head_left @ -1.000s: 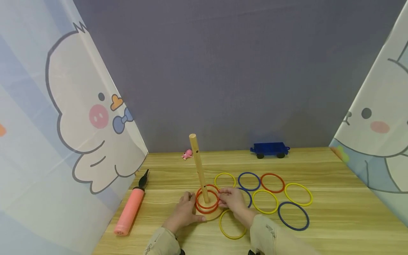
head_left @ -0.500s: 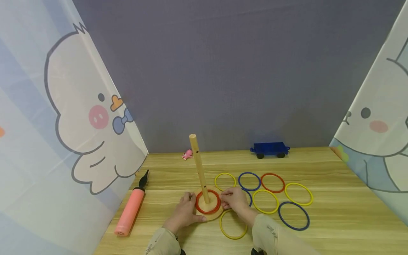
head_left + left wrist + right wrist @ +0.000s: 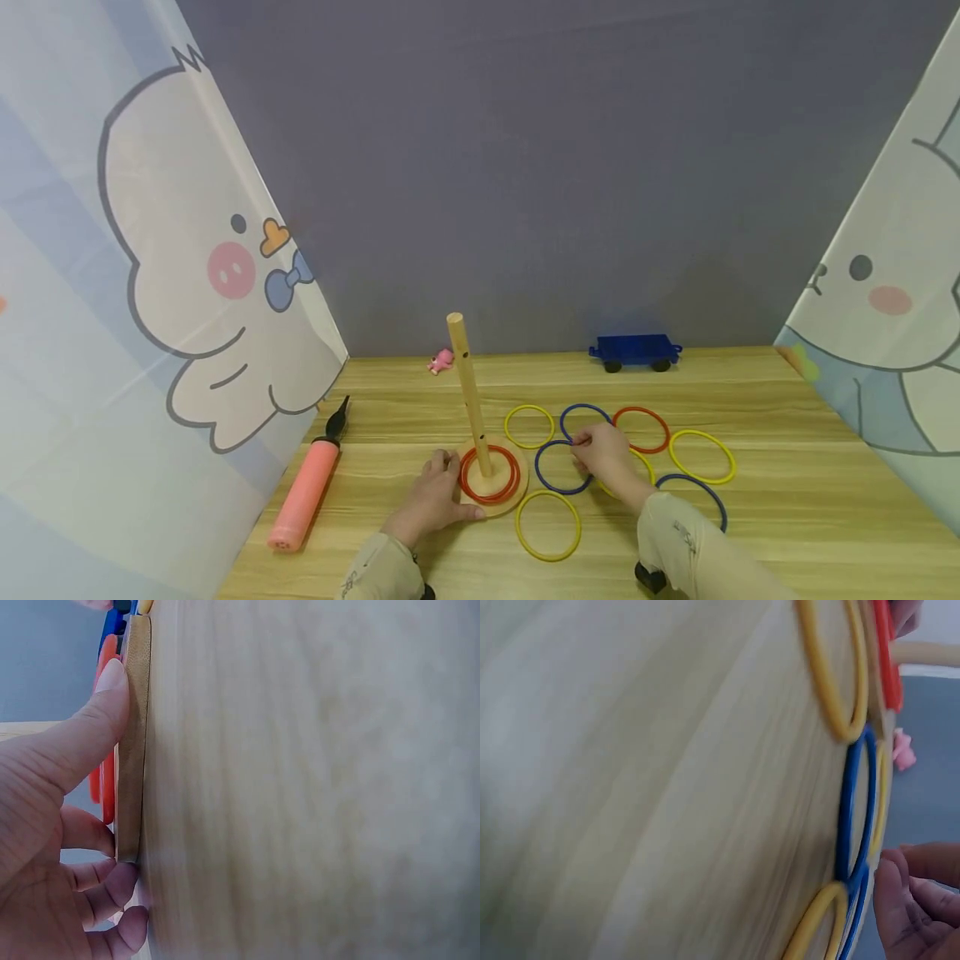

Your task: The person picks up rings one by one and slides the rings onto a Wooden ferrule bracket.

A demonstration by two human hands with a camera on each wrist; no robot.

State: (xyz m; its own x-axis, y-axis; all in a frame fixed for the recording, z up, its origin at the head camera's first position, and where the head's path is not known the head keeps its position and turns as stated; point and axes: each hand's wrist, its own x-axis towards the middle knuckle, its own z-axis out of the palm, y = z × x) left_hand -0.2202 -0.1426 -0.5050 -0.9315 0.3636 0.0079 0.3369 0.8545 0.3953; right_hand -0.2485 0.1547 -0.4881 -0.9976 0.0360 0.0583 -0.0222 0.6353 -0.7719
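Note:
A wooden peg point(image 3: 468, 387) stands on a round wooden base point(image 3: 501, 480), with two red rings point(image 3: 491, 502) stacked around its foot. My left hand point(image 3: 431, 500) grips the base's left edge; in the left wrist view its thumb lies over the rim and its fingers curl at the far end. My right hand point(image 3: 609, 457) hovers over the loose rings, nothing seen between its loosely bent fingers. Its fingertips come close to the rim of a blue ring point(image 3: 537, 467), and the hand partly covers a second blue ring point(image 3: 586, 406) and a yellow ring point(image 3: 651, 475).
More rings lie flat around: a yellow ring point(image 3: 551, 559) in front, a red ring point(image 3: 639, 408) behind. A pink pump point(image 3: 303, 497) lies at the left. Against the back wall are a small pink toy point(image 3: 441, 361) and a blue toy wagon point(image 3: 636, 350).
The upper red ring has dropped flat onto the one below. My right hand has let it go and moved right, over the loose rings. My left hand has stayed on the base.

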